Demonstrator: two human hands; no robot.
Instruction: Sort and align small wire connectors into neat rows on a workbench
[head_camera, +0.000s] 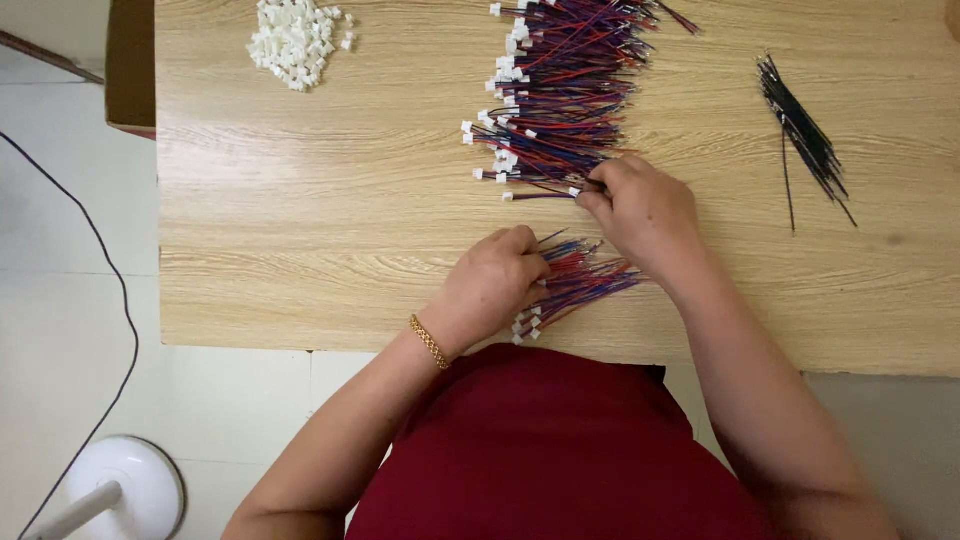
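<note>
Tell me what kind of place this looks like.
Probably a small home or workshop bench for hand assembly: a wooden table holds a pile of red-and-blue wires with white plugs, loose white connectors and black wires.

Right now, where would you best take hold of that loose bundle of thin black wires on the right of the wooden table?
Pinch the bundle of thin black wires near its upper end, where the strands lie tight together, coming from above. Toward the lower end they fan apart, so a hand there would likely catch only a few.

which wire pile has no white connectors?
The black wire bundle at the table's right side: all black, bare ends. Both red-and-blue piles carry white connectors.
</note>
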